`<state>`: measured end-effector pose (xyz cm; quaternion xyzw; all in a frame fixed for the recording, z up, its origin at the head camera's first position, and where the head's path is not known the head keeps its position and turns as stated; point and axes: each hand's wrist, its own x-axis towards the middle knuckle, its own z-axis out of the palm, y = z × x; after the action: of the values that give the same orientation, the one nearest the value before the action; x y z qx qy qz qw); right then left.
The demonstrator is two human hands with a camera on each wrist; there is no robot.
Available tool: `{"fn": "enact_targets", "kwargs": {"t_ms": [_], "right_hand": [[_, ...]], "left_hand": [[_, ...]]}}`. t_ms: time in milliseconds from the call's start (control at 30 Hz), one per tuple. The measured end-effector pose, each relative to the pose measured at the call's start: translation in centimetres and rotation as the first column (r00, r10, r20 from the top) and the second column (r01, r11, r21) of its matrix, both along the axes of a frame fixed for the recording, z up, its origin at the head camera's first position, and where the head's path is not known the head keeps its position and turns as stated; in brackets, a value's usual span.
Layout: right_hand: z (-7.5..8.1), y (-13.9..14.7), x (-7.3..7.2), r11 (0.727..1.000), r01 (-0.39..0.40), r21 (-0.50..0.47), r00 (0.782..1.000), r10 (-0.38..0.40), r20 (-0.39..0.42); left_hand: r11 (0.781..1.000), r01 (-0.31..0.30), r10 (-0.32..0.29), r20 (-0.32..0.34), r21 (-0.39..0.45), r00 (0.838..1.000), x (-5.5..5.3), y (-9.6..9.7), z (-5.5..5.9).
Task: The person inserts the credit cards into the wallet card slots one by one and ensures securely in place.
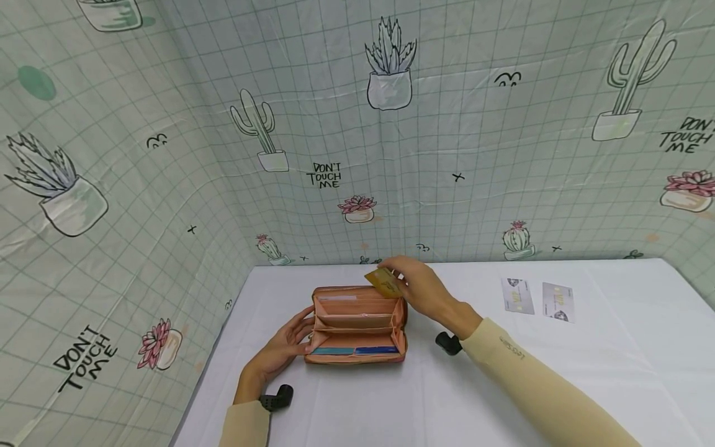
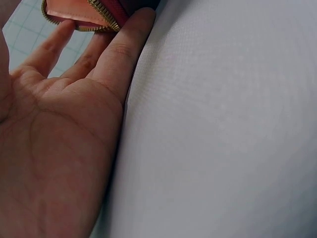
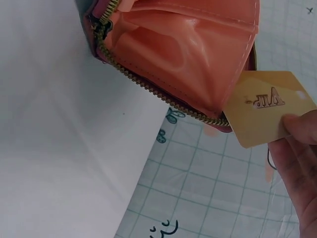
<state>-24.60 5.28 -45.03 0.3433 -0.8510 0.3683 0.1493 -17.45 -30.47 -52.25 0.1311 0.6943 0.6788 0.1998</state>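
An orange-pink zip wallet (image 1: 357,341) lies spread wide on the white table, showing its inner pockets and card slots. Its left side meets my left hand (image 1: 282,343), whose fairly straight fingers (image 2: 121,54) touch the zip edge. In the head view the left thumb lies at the wallet's near left corner. With my right hand (image 1: 427,290) I pinch a gold VIP card (image 3: 262,106) between thumb and fingers. The card is tilted at the wallet's far right corner, beside the zip. A blue card (image 1: 375,350) and a teal card (image 1: 333,351) sit in the near slots.
Two silver cards, one on the left (image 1: 517,296) and one on the right (image 1: 558,302), lie flat on the table (image 1: 603,372) to the right. A patterned cloth (image 1: 436,143) hangs behind the table and along its left. Black wrist cameras sit on both wrists.
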Motion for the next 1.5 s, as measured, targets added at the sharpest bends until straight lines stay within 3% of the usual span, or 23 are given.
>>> {"fn": "enact_targets", "kwargs": {"t_ms": [300, 533, 1167, 1500], "right_hand": [[0.4, -0.4, -0.6, 0.994, -0.07, 0.086, 0.997, 0.072, -0.016], [0.5, -0.7, -0.7, 0.988, -0.077, 0.136, 0.996, 0.082, -0.037], [0.5, -2.0, -1.0, 0.946, -0.137, 0.293, 0.991, 0.13, 0.044], [0.2, -2.7, -1.2, 0.929, -0.13, 0.346, 0.99, 0.142, -0.011]], "left_hand": [[1.0, -0.006, 0.006, 0.011, -0.006, 1.0, 0.0, -0.1, -0.1], [1.0, 0.007, -0.007, 0.005, 0.004, 1.0, -0.1, 0.0, -0.1], [1.0, -0.011, 0.011, 0.011, 0.0, 1.0, -0.1, 0.1, -0.2], [1.0, -0.025, 0.025, 0.022, -0.008, 0.999, -0.2, 0.0, -0.2]]}}
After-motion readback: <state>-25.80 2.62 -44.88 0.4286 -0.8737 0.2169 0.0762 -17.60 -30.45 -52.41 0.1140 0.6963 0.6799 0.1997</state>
